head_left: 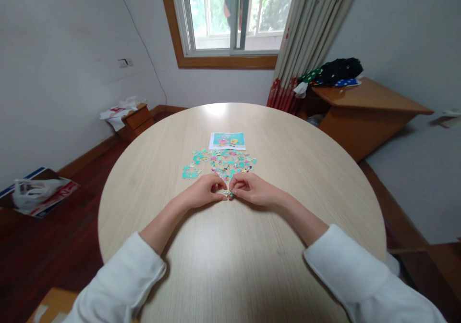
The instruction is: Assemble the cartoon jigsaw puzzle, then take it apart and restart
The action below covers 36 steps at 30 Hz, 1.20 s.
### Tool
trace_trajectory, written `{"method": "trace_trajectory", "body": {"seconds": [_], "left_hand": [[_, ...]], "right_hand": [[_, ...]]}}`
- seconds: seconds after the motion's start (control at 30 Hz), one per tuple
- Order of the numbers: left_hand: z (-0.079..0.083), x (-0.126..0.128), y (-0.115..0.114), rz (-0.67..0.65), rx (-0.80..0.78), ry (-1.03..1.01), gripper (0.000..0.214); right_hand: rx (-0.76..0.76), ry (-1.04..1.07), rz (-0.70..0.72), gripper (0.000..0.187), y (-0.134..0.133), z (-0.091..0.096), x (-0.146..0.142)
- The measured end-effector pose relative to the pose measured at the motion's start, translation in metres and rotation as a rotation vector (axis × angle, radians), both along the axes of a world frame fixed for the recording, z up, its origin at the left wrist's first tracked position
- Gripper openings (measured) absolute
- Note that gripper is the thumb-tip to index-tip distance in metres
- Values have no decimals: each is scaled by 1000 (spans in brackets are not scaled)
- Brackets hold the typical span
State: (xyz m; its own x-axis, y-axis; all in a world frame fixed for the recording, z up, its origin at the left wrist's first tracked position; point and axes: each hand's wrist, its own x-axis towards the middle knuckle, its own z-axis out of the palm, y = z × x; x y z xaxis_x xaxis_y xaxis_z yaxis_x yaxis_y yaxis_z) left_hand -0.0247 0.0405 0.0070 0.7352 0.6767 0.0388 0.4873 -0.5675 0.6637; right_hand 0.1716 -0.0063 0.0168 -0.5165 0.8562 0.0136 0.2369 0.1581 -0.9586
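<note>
Both hands meet at the middle of the round table, fingertips almost touching. My left hand [208, 190] is closed in a pinch on a small pale jigsaw puzzle piece [225, 193]. Opposite it, my right hand [254, 189] pinches a greenish puzzle piece [231, 194], which touches or nearly touches the pale one. Just beyond the fingers lie many loose puzzle pieces [230, 159], mostly turquoise with some pink and yellow. A separate cluster of turquoise pieces [190, 173] sits to the left. Behind them lies a picture sheet [227, 141] with pink and yellow cartoon figures.
The pale wooden table [230, 260] fills the middle of the view. A brown desk [367, 102] with dark clothes [340, 70] stands back right, beside a curtain [306, 30]. At back left is a small cabinet [139, 120]; a plastic bag [36, 192] lies at far left.
</note>
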Motion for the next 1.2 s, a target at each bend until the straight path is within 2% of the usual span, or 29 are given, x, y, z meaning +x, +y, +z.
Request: {"method": "trace_trajectory", "body": {"seconds": [0.2, 0.43, 0.67, 0.87, 1.03, 1.2], "left_hand": [[-1, 0, 0, 15, -24, -15, 17], [-1, 0, 0, 10, -1, -5, 16], [-2, 0, 0, 25, -11, -6, 18], [-2, 0, 0, 19, -10, -9, 18], [1, 2, -2, 49, -12, -52, 17], [2, 4, -2, 148, 37, -214, 11]], "right_hand": [[72, 39, -112, 11, 2, 2, 2], [60, -86, -43, 3, -1, 3, -1], [126, -25, -136, 6, 1, 1, -1], [65, -64, -78, 7, 0, -1, -2], [123, 51, -216, 10, 4, -4, -2], [225, 41, -317, 11, 8, -3, -3]]}}
